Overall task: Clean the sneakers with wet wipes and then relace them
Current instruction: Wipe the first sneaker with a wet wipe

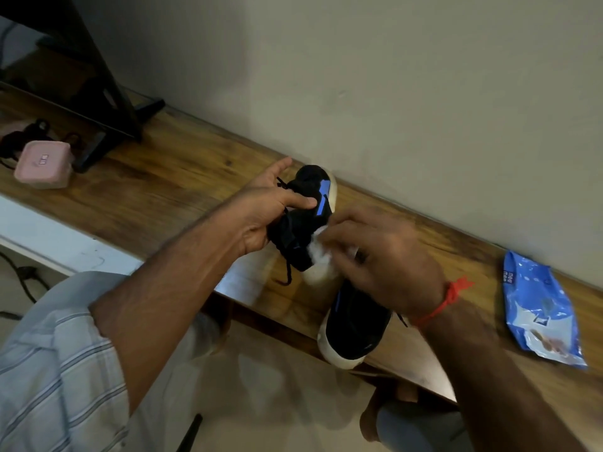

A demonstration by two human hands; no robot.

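My left hand (266, 210) grips a black sneaker with blue stripes and a white sole (310, 203), held up above the wooden table (169, 177). Its black lace hangs loose below it. My right hand (375, 256) pinches a crumpled white wet wipe (318, 247) against the heel side of that sneaker. A second black sneaker with a white sole (354, 327) lies on the table near its front edge, partly under my right hand.
A blue pack of wet wipes (541, 311) lies on the table at the right. A pink box (44, 164) and a black stand (107, 102) sit at the left. The wall runs close behind the table.
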